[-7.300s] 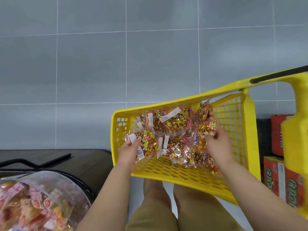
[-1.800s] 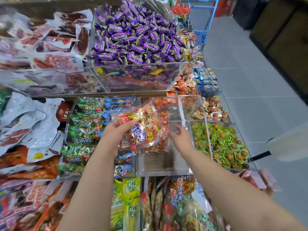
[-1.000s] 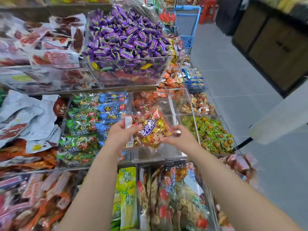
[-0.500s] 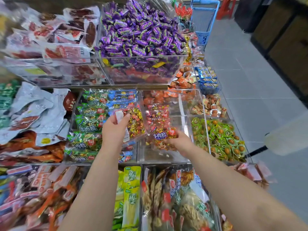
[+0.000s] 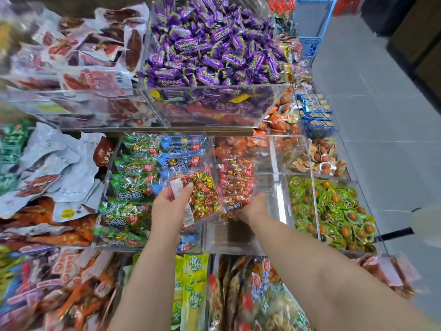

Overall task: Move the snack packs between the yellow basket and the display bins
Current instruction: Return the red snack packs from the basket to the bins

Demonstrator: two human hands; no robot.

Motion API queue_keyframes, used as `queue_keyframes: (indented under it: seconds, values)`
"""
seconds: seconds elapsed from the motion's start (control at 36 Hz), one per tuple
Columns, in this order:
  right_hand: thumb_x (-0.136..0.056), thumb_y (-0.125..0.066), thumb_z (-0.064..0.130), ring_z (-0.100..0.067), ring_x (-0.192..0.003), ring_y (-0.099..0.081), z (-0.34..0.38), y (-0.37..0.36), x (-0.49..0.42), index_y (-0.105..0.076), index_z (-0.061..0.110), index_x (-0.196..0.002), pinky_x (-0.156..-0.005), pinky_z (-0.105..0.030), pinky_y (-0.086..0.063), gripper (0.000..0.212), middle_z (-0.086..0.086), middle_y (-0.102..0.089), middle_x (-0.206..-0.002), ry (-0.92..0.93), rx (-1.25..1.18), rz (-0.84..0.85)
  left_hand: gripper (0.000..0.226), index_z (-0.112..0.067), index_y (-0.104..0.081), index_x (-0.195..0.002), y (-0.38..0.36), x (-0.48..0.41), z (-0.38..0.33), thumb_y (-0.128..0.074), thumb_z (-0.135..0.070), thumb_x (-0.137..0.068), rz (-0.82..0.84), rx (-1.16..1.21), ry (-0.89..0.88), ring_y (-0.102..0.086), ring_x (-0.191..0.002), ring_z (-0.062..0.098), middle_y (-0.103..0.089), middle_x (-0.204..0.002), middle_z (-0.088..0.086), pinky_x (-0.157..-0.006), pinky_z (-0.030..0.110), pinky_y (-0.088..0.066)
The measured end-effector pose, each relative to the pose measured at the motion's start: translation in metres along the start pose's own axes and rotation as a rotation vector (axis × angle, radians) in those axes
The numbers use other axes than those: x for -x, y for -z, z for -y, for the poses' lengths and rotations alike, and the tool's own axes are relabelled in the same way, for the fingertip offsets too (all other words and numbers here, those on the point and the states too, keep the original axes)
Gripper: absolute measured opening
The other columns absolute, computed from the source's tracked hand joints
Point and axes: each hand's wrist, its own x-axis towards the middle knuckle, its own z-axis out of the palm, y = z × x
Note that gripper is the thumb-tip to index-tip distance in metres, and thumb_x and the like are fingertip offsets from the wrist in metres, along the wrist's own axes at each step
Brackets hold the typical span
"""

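Okay, left hand [image 5: 170,211] grips the clear gold-and-red snack pack [image 5: 202,197] above the left edge of the clear acrylic bin [image 5: 231,235]; right hand [image 5: 254,207] is at the red snack pack [image 5: 236,187] inside, hold hidden, so I'd seat that flat first.

One view only, from a wide-angle camera worn on the person's head. It looks forward and steeply down, close over tiered clear acrylic display bins [image 5: 278,163]. Two bare forearms [image 5: 148,271] enter from the bottom edge, and grey tiled floor [image 5: 381,120] fills the right side.
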Motion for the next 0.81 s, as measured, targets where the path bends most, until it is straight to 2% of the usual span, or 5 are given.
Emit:
queue_keyframes:
  seconds: [0.11,0.53,0.58,0.69,0.81]
  values:
    - [-0.056,-0.089,0.025,-0.027,-0.108,-0.056,-0.011,0.002,-0.012,-0.036,0.011,-0.132,-0.091,-0.039,-0.049,0.094,-0.012,-0.053,-0.123,0.048,0.539,-0.201,0.015,-0.024,-0.069,-0.085,-0.001,0.001,-0.003,-0.073,-0.038,-0.082,0.01,0.009,0.029,-0.068,-0.092,0.036,-0.072,-0.093,0.012,-0.081,0.056,-0.055]
    - [-0.022,-0.09,0.051,-0.032,-0.123,-0.048,-0.005,0.032,0.003,-0.032,0.011,-0.14,-0.102,-0.045,-0.043,0.137,-0.013,-0.044,-0.139,-0.08,0.694,-0.031,0.013,-0.022,-0.067,-0.099,-0.004,0.015,-0.006,-0.061,-0.031,-0.093,0.083,0.14,0.108,-0.068,-0.096,0.032,-0.071,-0.103,0.01,-0.088,0.053,-0.053]
    - [-0.037,-0.091,0.045,-0.035,-0.126,-0.044,-0.002,0.037,0.01,-0.023,0.011,-0.144,-0.104,-0.048,-0.04,0.131,-0.016,-0.038,-0.142,-0.042,0.692,-0.088,0.019,-0.019,-0.066,-0.106,-0.005,0.016,-0.007,-0.061,-0.032,-0.093,0.102,0.141,0.124,-0.066,-0.102,0.034,-0.07,-0.108,0.012,-0.094,0.056,-0.049]
    - [-0.064,-0.084,0.039,-0.026,-0.135,-0.031,0.006,0.046,0.038,-0.017,0.024,-0.147,-0.112,-0.043,-0.029,0.108,-0.005,-0.028,-0.148,0.466,0.777,-0.195,0.025,-0.001,-0.06,-0.108,-0.011,0.017,-0.01,-0.056,-0.023,-0.096,0.082,0.193,0.182,-0.066,-0.088,0.029,-0.069,-0.095,0.017,-0.089,0.049,-0.053]
    - [-0.069,-0.077,0.039,-0.011,-0.138,-0.016,0.008,0.052,0.087,-0.015,0.042,-0.144,-0.114,-0.035,-0.02,0.097,0.018,-0.01,-0.148,0.952,1.06,0.14,0.018,-0.003,-0.056,-0.096,-0.027,0.022,-0.016,-0.044,-0.015,-0.102,0.123,0.25,0.242,-0.063,-0.072,0.019,-0.064,-0.083,0.01,-0.055,0.034,-0.053]
